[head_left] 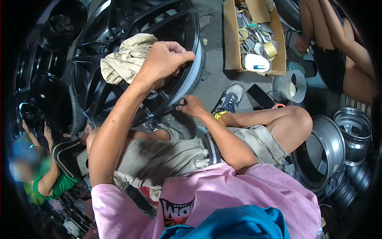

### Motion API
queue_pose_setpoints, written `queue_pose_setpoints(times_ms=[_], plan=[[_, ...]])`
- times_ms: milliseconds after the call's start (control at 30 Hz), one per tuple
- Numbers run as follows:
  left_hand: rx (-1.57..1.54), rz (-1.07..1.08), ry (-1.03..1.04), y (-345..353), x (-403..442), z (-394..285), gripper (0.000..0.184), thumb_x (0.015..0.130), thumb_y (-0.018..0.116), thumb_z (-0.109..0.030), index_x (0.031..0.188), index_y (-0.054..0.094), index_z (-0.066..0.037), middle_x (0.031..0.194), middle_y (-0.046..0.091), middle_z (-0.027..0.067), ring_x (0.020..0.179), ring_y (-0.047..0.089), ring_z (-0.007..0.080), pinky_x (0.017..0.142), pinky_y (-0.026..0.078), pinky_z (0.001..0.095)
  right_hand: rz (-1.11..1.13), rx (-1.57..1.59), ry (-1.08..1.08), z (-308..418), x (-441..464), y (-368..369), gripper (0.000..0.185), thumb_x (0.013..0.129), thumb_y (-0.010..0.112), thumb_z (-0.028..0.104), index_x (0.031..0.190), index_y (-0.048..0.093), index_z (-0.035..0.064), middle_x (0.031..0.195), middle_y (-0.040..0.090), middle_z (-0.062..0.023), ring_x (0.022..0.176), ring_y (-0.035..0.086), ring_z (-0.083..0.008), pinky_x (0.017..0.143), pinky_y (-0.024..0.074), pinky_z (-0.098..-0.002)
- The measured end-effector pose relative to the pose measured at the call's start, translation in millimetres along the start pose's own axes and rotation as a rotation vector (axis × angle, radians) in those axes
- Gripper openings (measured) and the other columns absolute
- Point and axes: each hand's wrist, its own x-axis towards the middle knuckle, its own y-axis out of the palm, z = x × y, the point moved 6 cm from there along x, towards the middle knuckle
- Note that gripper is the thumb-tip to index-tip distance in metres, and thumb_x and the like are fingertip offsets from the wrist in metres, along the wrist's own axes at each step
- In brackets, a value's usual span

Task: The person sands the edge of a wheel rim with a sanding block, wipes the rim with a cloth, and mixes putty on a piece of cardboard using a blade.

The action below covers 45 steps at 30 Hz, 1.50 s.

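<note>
A large black alloy wheel (137,104) with a tyre lies in front of me, and a crumpled beige cloth (129,55) rests on its spokes. My left hand (169,59) is raised over the wheel beside the cloth, fingers curled in and thumb side toward the right. What it holds, if anything, is hidden. At the wheel's near right edge, my right hand (191,106) has its fingers closed around a small dark thing too unclear to name. A pale band (190,77) shows along the rim's right side.
A cardboard box (234,59) of tapes and small supplies stands ahead right, with a phone (260,96) and a clear plastic container (294,85) nearby. Bare rims (324,147) stand at right. A co-worker in green (55,181) handles another black wheel (47,99); another person's legs (358,59) are at upper right.
</note>
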Motion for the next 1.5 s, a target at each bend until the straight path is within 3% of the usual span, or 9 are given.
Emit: queue_pose_setpoints(times_ms=[333,533,633,700,767,1200,1267,1400,1500], plan=[[-0.011,-0.074,0.031,3.6,14.6,-14.9,0.023,0.092,0.083,-0.026,0.09,0.074,-0.006,0.069,0.06,-0.0055,0.058,0.049,0.0025,0.052,0.033,0.0206,-0.016,-0.018,-0.028,-1.4,2.6,1.5,0.039,0.08,0.091,0.032,0.098,0.072,0.0029,0.094,0.077,-0.0196,0.097,0.074,-0.0387,0.087,0.0562,-0.0465],[0.006,-0.058,0.062,3.4,4.1,0.3,0.02,0.093,0.083,-0.022,0.091,0.073,-0.006,0.069,0.059,-0.0062,0.057,0.048,0.002,0.051,0.032,0.0203,-0.012,-0.012,-0.035,-0.5,2.1,1.4,0.039,0.081,0.09,0.032,0.098,0.072,0.0025,0.096,0.077,-0.0199,0.098,0.074,-0.0394,0.087,0.0559,-0.0472],[-0.022,-0.039,0.018,1.7,-10.6,-0.6,0.021,0.088,0.084,-0.021,0.086,0.074,-0.002,0.076,0.067,-0.0019,0.07,0.057,0.0047,0.065,0.045,0.0229,-0.038,-0.001,-0.063,0.6,1.1,0.8,0.038,0.081,0.09,0.03,0.096,0.07,0.0011,0.091,0.075,-0.0198,0.091,0.072,-0.0373,0.084,0.0549,-0.046],[0.026,-0.031,0.0,0.7,-17.4,0.9,0.021,0.088,0.084,-0.02,0.086,0.074,-0.003,0.074,0.066,-0.0024,0.069,0.056,0.0045,0.065,0.045,0.0228,-0.056,0.03,-0.068,1.1,0.0,-1.5,0.038,0.081,0.09,0.028,0.095,0.069,0.0,0.086,0.073,-0.0197,0.084,0.069,-0.035,0.081,0.054,-0.0446],[0.066,-0.035,-0.004,0.2,-21.9,4.6,0.021,0.088,0.084,-0.02,0.086,0.074,-0.002,0.073,0.066,-0.0028,0.068,0.055,0.0043,0.064,0.045,0.0225,-0.017,0.017,-0.033,1.2,-0.4,-1.3,0.039,0.081,0.089,0.032,0.098,0.072,0.0019,0.098,0.077,-0.021,0.101,0.073,-0.041,0.089,0.0558,-0.0476],[-0.088,-0.092,0.003,5.6,16.9,-12.4,0.02,0.087,0.085,-0.021,0.087,0.074,-0.004,0.075,0.066,-0.0019,0.063,0.055,0.0046,0.056,0.041,0.0212,-0.012,-0.008,-0.065,3.6,-0.1,-2.3,0.037,0.081,0.088,0.031,0.098,0.072,0.0019,0.097,0.077,-0.0223,0.101,0.073,-0.042,0.089,0.0557,-0.0487],[-0.107,-0.095,0.028,5.1,18.0,-13.4,0.019,0.089,0.084,-0.019,0.088,0.074,-0.003,0.075,0.066,-0.0016,0.064,0.055,0.0047,0.057,0.042,0.0218,-0.037,0.01,-0.095,3.9,0.3,-2.7,0.037,0.081,0.09,0.029,0.093,0.069,0.0014,0.084,0.072,-0.0191,0.084,0.07,-0.0364,0.08,0.0544,-0.0457],[-0.039,-0.111,0.041,4.5,6.3,-4.6,0.019,0.089,0.084,-0.019,0.088,0.074,-0.003,0.076,0.066,-0.0015,0.064,0.055,0.0045,0.059,0.043,0.0226,-0.047,0.007,-0.101,1.8,2.4,-2.1,0.037,0.08,0.09,0.029,0.093,0.069,0.0009,0.083,0.072,-0.0186,0.082,0.068,-0.0356,0.079,0.0541,-0.0452],[-0.058,-0.079,0.108,4.1,-7.8,2.1,0.019,0.089,0.084,-0.019,0.087,0.073,-0.002,0.074,0.066,-0.0022,0.064,0.053,0.0044,0.06,0.043,0.0235,-0.014,0.008,-0.075,-1.3,4.3,1.2,0.037,0.08,0.089,0.03,0.097,0.073,0.0013,0.097,0.077,-0.0224,0.098,0.074,-0.0407,0.087,0.0563,-0.0476]])
